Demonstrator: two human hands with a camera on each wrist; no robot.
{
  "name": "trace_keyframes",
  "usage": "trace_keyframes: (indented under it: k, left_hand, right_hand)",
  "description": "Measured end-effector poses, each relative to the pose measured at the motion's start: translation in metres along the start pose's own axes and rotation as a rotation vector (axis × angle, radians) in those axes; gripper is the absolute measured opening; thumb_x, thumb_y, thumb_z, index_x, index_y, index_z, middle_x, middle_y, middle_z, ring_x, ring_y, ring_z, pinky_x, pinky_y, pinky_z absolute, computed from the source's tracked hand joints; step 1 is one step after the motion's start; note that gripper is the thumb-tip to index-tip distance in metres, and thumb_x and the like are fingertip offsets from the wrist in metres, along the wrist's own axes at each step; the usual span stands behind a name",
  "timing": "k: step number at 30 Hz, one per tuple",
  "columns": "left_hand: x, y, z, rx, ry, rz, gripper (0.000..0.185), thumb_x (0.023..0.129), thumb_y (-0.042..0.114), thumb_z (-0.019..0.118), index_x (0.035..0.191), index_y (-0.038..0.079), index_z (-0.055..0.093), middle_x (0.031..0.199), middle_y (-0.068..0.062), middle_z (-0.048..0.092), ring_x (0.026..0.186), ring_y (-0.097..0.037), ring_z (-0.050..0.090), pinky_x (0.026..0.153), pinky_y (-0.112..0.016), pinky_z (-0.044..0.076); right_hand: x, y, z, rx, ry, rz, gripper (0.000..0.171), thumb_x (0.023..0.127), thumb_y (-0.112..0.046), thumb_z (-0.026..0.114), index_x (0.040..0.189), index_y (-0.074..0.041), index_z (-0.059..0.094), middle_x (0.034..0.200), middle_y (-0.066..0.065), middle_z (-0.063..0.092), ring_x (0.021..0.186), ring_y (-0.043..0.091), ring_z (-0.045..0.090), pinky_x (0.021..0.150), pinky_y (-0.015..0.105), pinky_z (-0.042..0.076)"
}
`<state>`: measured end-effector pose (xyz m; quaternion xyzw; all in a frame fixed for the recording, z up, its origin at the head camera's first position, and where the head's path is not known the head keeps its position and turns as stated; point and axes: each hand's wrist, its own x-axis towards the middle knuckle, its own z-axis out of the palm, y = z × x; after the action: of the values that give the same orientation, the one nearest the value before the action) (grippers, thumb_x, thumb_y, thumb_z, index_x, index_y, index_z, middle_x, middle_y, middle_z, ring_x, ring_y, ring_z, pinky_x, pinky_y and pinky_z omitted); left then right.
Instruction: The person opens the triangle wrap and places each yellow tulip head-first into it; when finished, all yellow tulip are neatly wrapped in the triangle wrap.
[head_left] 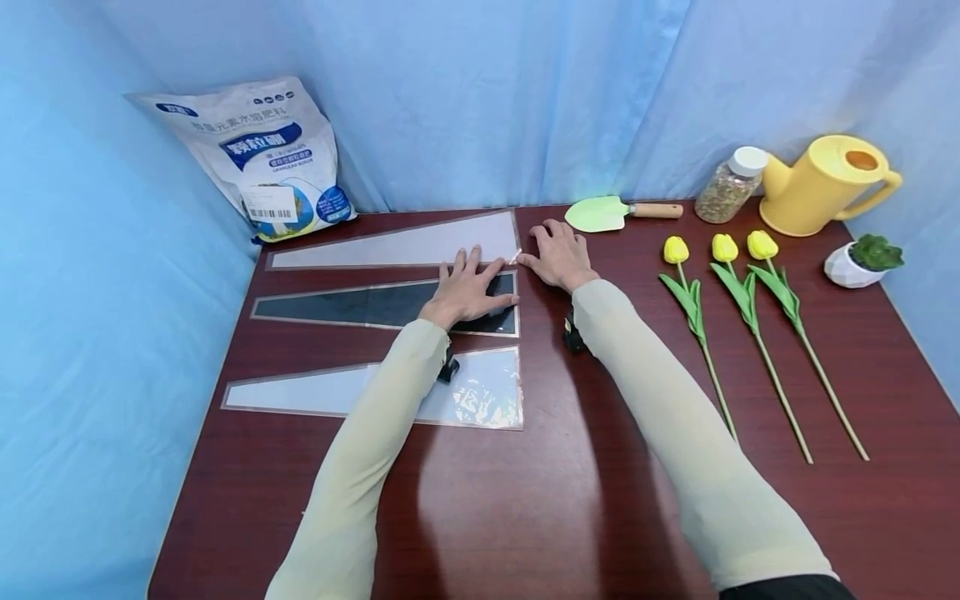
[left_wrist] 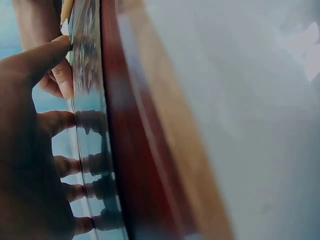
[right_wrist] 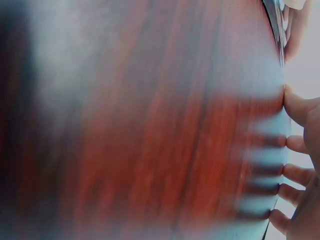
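My left hand point(head_left: 467, 292) lies with fingers spread across the dark tapered sheet point(head_left: 337, 307), its fingertips reaching the lower edge of the pale tapered sheet point(head_left: 420, 239) at the back. In the left wrist view, those fingertips point(left_wrist: 65, 120) press on a glossy surface. My right hand point(head_left: 558, 257) rests on the table just beyond the sheets' wide ends, fingers apart. Its thumb points at the back sheet's lower right corner, where a small shiny glint shows. The right wrist view has the right fingertips point(right_wrist: 295, 145) touching the tabletop. A white tapered sheet point(head_left: 300, 390) lies nearest, partly under the left forearm.
A fertilizer bag point(head_left: 262, 167) stands at the back left. Along the back right are a green trowel point(head_left: 598, 214), a jar point(head_left: 729, 192), a yellow watering can point(head_left: 817, 192) and a potted succulent point(head_left: 855, 265). Yellow tulips point(head_left: 757, 308) lie right of the right arm.
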<state>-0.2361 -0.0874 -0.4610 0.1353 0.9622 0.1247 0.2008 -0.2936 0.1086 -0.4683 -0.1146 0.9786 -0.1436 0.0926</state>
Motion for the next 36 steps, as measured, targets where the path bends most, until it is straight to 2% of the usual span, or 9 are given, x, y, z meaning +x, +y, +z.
trace_keyframes:
  k: [8,14,18,22,25,29,32,34,36]
  left_hand:
    - [0.001,0.003,-0.007,-0.007,-0.028,-0.004,0.084,0.091,0.074,0.045,0.161,0.036,0.016,0.171,-0.01,-0.002,0.158,-0.039,-0.002,0.127,-0.063,0.006]
    - [0.003,0.004,-0.012,-0.016,-0.058,0.008,0.084,0.091,0.075,0.044,0.16,0.036,0.018,0.171,-0.011,0.001,0.158,-0.039,0.0,0.126,-0.065,0.009]
    - [0.007,0.004,-0.017,-0.006,-0.042,0.024,0.068,0.098,0.062,0.041,0.159,0.034,0.026,0.168,-0.013,0.013,0.154,-0.038,0.014,0.122,-0.066,0.018]
    - [0.012,0.004,-0.025,-0.043,0.001,0.036,0.052,0.102,0.042,0.037,0.151,0.028,0.042,0.157,-0.013,0.03,0.14,-0.037,0.03,0.114,-0.063,0.029]
    - [0.02,0.007,-0.029,-0.171,0.082,0.044,0.047,0.102,0.031,0.04,0.146,0.018,0.05,0.151,-0.015,0.039,0.136,-0.035,0.037,0.114,-0.056,0.035]
    - [0.031,0.01,-0.03,-0.484,0.208,0.023,0.044,0.099,0.014,0.044,0.141,0.007,0.052,0.143,-0.017,0.052,0.13,-0.032,0.05,0.11,-0.046,0.044]
    - [0.035,0.01,-0.028,-0.672,0.276,-0.03,0.042,0.098,0.009,0.043,0.138,0.004,0.055,0.13,-0.018,0.062,0.109,-0.029,0.06,0.094,-0.04,0.05]
    - [0.038,0.008,-0.027,-0.733,0.298,-0.067,0.04,0.097,0.009,0.044,0.135,0.005,0.057,0.122,-0.017,0.065,0.093,-0.025,0.059,0.081,-0.034,0.048]
    - [0.039,0.007,-0.026,-0.778,0.314,-0.09,0.038,0.097,0.01,0.046,0.132,0.004,0.059,0.118,-0.016,0.067,0.087,-0.022,0.058,0.075,-0.03,0.045]
  right_hand:
    - [0.004,-0.011,0.003,0.11,0.055,0.087,0.052,0.1,-0.041,0.058,0.14,-0.01,0.051,0.159,0.018,0.032,0.148,0.038,0.027,0.12,0.061,0.026]
    - [0.006,-0.017,0.003,0.232,0.05,0.061,0.04,0.1,-0.026,0.06,0.138,-0.011,0.059,0.158,0.018,0.035,0.148,0.039,0.026,0.118,0.061,0.026]
    - [0.008,-0.018,-0.002,0.338,0.033,0.006,0.04,0.098,-0.01,0.054,0.138,-0.004,0.059,0.149,0.021,0.047,0.142,0.04,0.036,0.118,0.056,0.033]
    - [0.012,-0.02,-0.009,0.528,-0.046,0.016,0.049,0.093,-0.001,0.043,0.14,0.0,0.055,0.143,0.022,0.055,0.136,0.034,0.048,0.114,0.047,0.042]
    - [0.013,-0.019,-0.013,0.641,-0.108,0.073,0.049,0.094,-0.003,0.041,0.142,-0.001,0.053,0.142,0.019,0.056,0.124,0.03,0.055,0.1,0.041,0.05]
    - [0.013,-0.019,-0.017,0.728,-0.139,0.128,0.044,0.101,-0.008,0.039,0.142,-0.003,0.053,0.138,0.018,0.059,0.098,0.022,0.06,0.078,0.029,0.054]
    - [0.013,-0.019,-0.018,0.804,-0.154,0.15,0.043,0.103,-0.008,0.037,0.143,-0.003,0.052,0.136,0.018,0.059,0.087,0.016,0.06,0.069,0.022,0.056]
    - [0.014,-0.02,-0.019,0.869,-0.164,0.164,0.045,0.102,-0.006,0.035,0.144,-0.003,0.05,0.138,0.018,0.058,0.089,0.016,0.061,0.067,0.021,0.057]
    - [0.015,-0.021,-0.019,0.932,-0.175,0.178,0.047,0.1,-0.004,0.034,0.145,-0.003,0.049,0.14,0.017,0.057,0.094,0.018,0.062,0.07,0.023,0.059]
